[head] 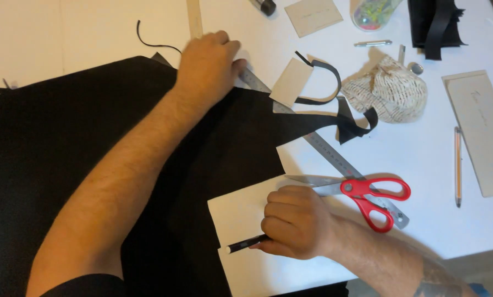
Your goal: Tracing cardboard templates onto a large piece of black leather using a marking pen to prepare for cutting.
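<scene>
on black fabric [48, 143], left hand [207, 69] presses flat; right hand [296, 223] grips a pencil [245, 243].

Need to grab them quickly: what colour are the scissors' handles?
Red, seen in the head view: the scissors lie beside the right hand.

One red-handled scissors [362, 195], one metal ruler [323, 148], three cardboard pieces [480, 132].
</scene>
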